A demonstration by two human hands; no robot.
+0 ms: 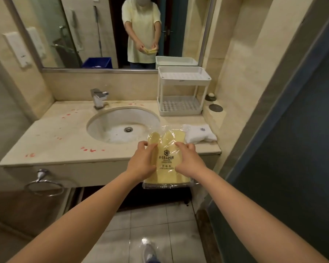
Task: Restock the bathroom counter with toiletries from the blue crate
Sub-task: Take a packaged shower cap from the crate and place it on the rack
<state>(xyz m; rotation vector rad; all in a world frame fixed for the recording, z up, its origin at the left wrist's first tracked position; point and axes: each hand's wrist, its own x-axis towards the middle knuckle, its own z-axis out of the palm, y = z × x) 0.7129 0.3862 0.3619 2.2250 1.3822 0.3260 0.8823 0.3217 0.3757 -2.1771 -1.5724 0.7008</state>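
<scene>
Hands hold a yellow cloth packet (167, 160) above the counter (65, 141) edge, right of the sink (110, 120). Left hand (142, 160) and right hand (188, 160) fingers curl, gripping its sides.

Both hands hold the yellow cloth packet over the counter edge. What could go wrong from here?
The yellow cloth packet is held partly past the front edge of the counter; released here, it could drop to the floor. The sink lies just left; set down carelessly, it might slide in. The slick wrapper could slip from the left hand and right hand.
</scene>
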